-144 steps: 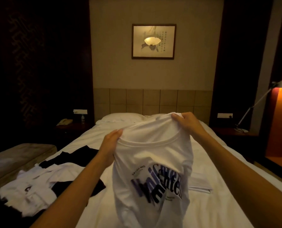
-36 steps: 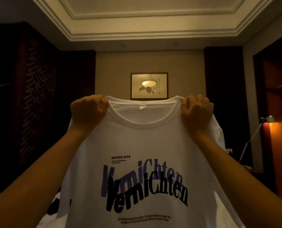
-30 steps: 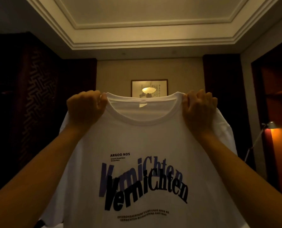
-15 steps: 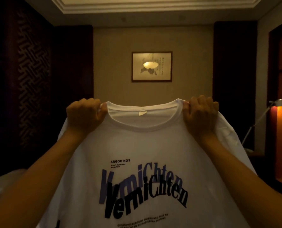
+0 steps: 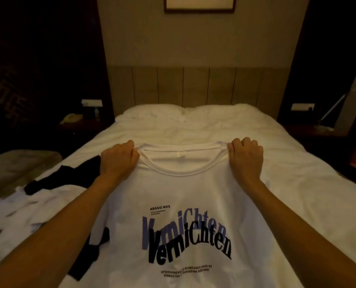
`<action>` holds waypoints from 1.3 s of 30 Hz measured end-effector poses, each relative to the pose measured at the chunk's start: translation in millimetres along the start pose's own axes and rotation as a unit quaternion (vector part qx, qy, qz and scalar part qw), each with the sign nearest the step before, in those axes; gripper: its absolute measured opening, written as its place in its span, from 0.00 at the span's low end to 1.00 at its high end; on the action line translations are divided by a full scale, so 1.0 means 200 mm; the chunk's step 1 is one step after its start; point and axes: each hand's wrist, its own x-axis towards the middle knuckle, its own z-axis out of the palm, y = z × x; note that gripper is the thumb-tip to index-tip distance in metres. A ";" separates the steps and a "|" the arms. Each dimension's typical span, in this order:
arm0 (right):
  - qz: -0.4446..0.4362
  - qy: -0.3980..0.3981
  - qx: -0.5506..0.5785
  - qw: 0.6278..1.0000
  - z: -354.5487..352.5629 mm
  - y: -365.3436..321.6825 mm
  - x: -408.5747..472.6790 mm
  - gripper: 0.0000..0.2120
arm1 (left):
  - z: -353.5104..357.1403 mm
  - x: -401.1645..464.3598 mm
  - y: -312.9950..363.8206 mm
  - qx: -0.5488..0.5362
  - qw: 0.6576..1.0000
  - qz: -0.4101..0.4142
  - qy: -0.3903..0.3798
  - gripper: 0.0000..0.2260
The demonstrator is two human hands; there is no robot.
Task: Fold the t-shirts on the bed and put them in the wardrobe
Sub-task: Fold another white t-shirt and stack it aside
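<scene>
We've got the white tee [image 5: 179, 196] spread print-up over the bed [image 5: 214, 129], left hand [image 5: 119, 161] and right hand [image 5: 245, 159] each clamped on a shoulder beside the collar.

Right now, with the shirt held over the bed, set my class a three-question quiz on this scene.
1. True or false: both hands, left and right, grip the white t-shirt beside its collar.
2. The black garment lies on which side of the bed: A left, B right?
3. Fill in: the shirt's printed side faces ____.

Key: 1 true; 2 A; 3 up, toward the camera.
</scene>
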 end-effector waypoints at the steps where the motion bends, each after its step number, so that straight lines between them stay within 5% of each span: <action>1: 0.010 -0.027 0.003 1.000 0.10 0.00 -0.04 0.12 | 0.11 -0.02 -0.01 -0.005 1.000 -0.015 -0.018 0.16; 12: 0.094 -0.165 -0.056 0.980 1.10 0.00 -0.24 0.17 | 1.13 -0.12 -0.04 -0.094 0.973 -0.188 -0.095 0.13; 19: 0.027 -0.191 -0.104 0.976 1.60 0.05 -0.28 0.10 | 1.60 -0.01 -0.20 0.037 0.992 -0.100 -0.072 0.15; 23: -0.005 -0.209 -0.058 0.976 1.84 0.09 -0.39 0.13 | 1.85 -0.10 -0.28 0.051 0.987 -0.091 -0.126 0.18; 28: -0.037 -0.221 0.023 0.974 1.98 0.14 -0.49 0.15 | 2.02 -0.20 -0.33 0.017 0.986 -0.102 -0.131 0.20; 33: -0.008 -0.283 -0.023 0.959 2.00 0.14 -0.50 0.20 | 2.02 -0.19 -0.33 0.027 0.980 -0.081 -0.178 0.19; 37: 0.068 -0.333 0.009 0.940 1.85 0.03 -0.46 0.14 | 1.90 -0.15 -0.22 0.043 0.969 -0.092 -0.227 0.10; 39: 0.103 -0.325 0.074 0.937 1.71 -0.06 -0.48 0.15 | 1.79 -0.18 -0.10 -0.013 0.969 -0.126 -0.214 0.14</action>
